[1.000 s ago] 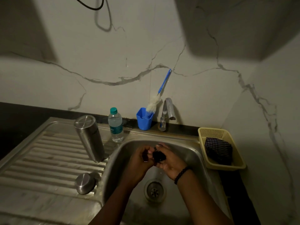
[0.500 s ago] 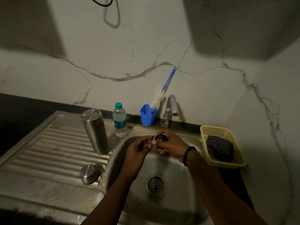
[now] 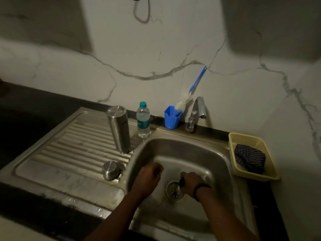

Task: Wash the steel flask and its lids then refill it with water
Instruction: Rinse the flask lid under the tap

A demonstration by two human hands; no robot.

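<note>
The steel flask (image 3: 118,129) stands upside down on the ribbed drainboard, left of the sink basin (image 3: 175,146). A steel cap lid (image 3: 111,170) lies on the drainboard near the basin's left rim. My right hand (image 3: 192,184) grips a small dark inner lid (image 3: 182,182) low in the basin, just over the drain (image 3: 174,190). My left hand (image 3: 150,177) hangs beside it with its fingers curled, and I see nothing in it. The two hands are apart.
A clear water bottle (image 3: 143,120) with a green cap stands behind the flask. A blue cup (image 3: 172,117) holds a bottle brush (image 3: 189,94). The tap (image 3: 197,113) stands at the basin's back. A yellow basket (image 3: 251,173) with a dark cloth sits on the right.
Both hands dropped from under the tap down to the drain and separated. The dark lid stays in my right hand; my left hand has let go of it.
</note>
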